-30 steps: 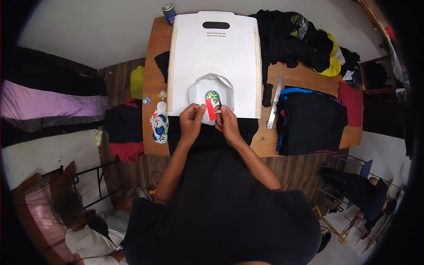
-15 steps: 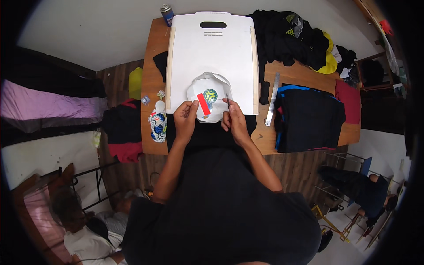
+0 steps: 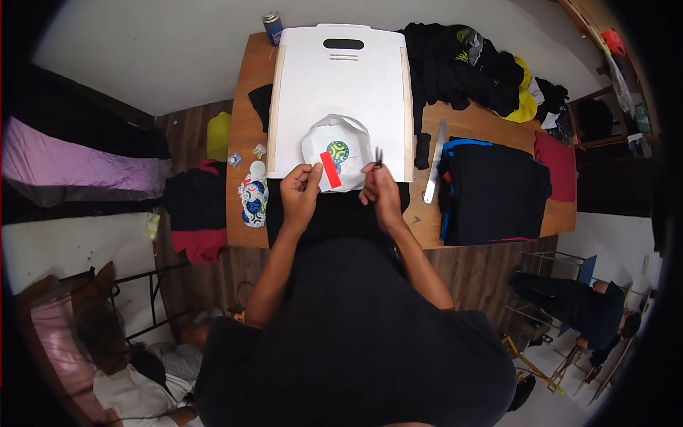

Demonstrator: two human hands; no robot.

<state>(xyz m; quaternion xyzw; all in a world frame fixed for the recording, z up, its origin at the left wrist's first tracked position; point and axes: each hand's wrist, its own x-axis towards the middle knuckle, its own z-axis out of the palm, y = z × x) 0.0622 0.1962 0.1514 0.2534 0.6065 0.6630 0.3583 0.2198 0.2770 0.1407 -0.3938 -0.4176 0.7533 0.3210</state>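
In front of me a white pouch or shallow bowl-like wrapper lies on the near part of a white board. A patterned green, dark and white round piece shows inside it. My left hand pinches the left edge of a red strip, which lies over part of that round piece. My right hand is closed on a small dark tool with two thin prongs, probably tweezers, pointing up beside the wrapper's right rim. Its lower end is hidden in the fingers.
Left of the board lie patterned round pieces and a blue can. To the right are a metal ruler, folded dark cloth and piled black garments. Other people sit at lower left and right.
My right hand has turned and lifted the pronged tool away from the round piece, out to the wrapper's right rim. My left hand has stayed nearly in place at the red strip.
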